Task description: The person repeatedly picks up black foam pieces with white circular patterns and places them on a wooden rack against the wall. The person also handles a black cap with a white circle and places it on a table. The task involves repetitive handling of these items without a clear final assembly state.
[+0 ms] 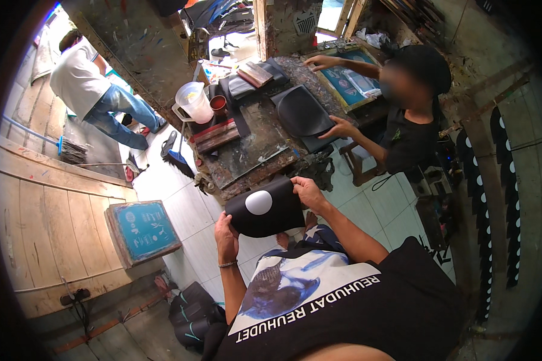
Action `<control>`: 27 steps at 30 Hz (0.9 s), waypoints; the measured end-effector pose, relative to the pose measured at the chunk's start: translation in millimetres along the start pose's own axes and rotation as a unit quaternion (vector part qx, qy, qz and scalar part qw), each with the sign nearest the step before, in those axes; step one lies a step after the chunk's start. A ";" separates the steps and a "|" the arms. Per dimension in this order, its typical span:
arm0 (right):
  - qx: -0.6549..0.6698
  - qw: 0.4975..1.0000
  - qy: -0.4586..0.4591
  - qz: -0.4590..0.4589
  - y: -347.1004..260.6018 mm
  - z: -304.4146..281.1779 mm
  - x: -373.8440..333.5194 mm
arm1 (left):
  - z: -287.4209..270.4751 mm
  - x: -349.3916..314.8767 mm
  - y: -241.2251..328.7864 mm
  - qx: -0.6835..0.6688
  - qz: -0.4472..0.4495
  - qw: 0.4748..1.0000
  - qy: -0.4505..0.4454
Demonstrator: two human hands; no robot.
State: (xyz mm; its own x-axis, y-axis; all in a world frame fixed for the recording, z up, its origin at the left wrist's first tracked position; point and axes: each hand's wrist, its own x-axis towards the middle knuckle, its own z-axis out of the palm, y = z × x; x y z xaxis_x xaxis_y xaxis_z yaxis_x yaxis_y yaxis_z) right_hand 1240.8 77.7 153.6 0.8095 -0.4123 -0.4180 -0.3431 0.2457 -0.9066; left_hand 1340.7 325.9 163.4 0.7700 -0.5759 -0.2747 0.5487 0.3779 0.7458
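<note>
In front of my body I hold a black flexible sheet [271,224] with a round white spot [259,203] on its upper face. My left hand [226,236] grips its left edge, thumb on top. At the upper right corner, my right hand [309,195] pinches it between thumb and fingers. The sheet bows slightly and hangs just off the near edge of a worn, paint-stained worktable [256,144]. I cannot tell what material the sheet is.
A co-worker at the table's right touches a stack of black sheets [304,111] beside a framed printing screen [350,78]. A white pitcher [194,103] and a brown cup [218,106] stand on the table. Another screen [142,228] leans left; a backpack [193,316] lies below it.
</note>
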 end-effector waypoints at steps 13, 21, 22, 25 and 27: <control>0.039 0.999 -0.005 0.014 4.8 0.3 9.7 | 4.4 4.3 -1.1 0.030 -0.026 0.999 0.012; 0.103 0.993 -0.053 0.016 -5.2 -4.9 5.6 | 3.9 8.1 4.2 0.053 -0.022 0.998 0.004; 0.118 0.991 -0.069 0.010 -2.8 -6.4 7.1 | 4.2 8.5 5.0 0.045 -0.021 0.999 -0.010; 0.100 0.993 -0.062 -0.015 6.1 -10.0 13.7 | 7.7 9.9 7.1 0.039 -0.018 0.999 -0.018; 0.092 0.994 -0.066 -0.012 11.5 -10.6 16.2 | 10.3 10.6 8.6 0.047 -0.019 0.999 0.001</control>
State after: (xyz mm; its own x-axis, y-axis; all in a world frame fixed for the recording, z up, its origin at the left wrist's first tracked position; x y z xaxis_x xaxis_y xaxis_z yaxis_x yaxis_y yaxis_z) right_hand 1244.9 64.6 135.9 0.8758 -0.3046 -0.3743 -0.2398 0.3985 -0.8853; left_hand 1350.2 315.6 173.2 0.7504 -0.5865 -0.3050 0.5442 0.2862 0.7886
